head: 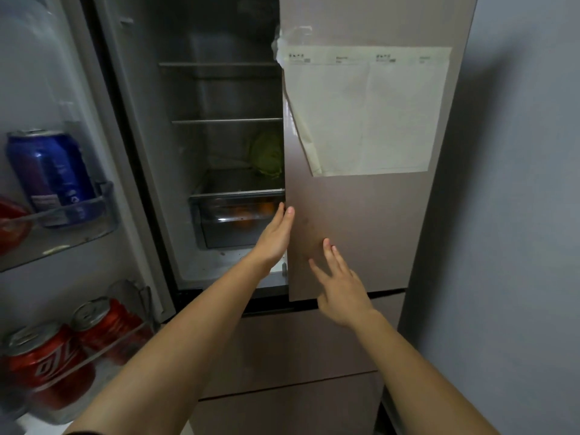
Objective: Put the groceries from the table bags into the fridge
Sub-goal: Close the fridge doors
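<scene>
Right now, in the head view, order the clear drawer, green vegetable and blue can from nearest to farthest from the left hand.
1. clear drawer, beside the left hand.
2. green vegetable, above, deeper inside.
3. blue can, far left, door rack.
</scene>
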`<state>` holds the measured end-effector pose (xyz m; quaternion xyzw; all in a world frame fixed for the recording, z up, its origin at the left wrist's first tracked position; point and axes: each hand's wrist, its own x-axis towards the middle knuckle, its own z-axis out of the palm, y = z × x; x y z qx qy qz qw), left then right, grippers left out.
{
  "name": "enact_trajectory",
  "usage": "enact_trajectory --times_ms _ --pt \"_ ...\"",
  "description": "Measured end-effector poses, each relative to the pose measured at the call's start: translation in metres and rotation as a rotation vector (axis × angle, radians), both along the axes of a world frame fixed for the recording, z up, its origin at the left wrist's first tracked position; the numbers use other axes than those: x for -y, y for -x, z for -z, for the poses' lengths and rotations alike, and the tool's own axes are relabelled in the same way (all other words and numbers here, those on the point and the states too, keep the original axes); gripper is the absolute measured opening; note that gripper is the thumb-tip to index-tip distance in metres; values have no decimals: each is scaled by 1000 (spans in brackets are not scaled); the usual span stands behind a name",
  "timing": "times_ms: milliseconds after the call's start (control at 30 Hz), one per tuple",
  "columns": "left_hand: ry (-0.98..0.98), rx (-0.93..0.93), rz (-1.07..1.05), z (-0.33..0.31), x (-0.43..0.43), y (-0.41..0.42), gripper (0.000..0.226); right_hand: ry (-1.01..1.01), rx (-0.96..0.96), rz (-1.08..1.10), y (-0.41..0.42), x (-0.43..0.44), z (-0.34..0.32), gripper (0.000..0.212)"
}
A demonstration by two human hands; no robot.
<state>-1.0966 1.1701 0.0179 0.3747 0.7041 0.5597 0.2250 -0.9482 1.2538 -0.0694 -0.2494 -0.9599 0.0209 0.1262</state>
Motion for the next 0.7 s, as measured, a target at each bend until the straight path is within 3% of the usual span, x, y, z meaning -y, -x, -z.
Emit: enact_trajectory --times_ms 100,167,300,433,567,700 --pt "17 52 21 -7 12 -4 74 13 46 -23 -6 -4 -9 64" --pt "24 -36 20 -9 27 -15 70 36 67 -35 -11 -5 -18 60" --pt "38 -396 -142 -5 71 -31 56 145 27 -20 -16 -2 -38 72" --pt "100 -747 -401 -10 129 -20 58 232 -123 -53 -4 18 -56 78" --pt "-22 -978 -708 -26 199 -19 55 204 -211 -211 22 64 -71 81" --pt "-117 -1264 -872 -30 265 -21 50 302 -320 -368 57 126 -91 79"
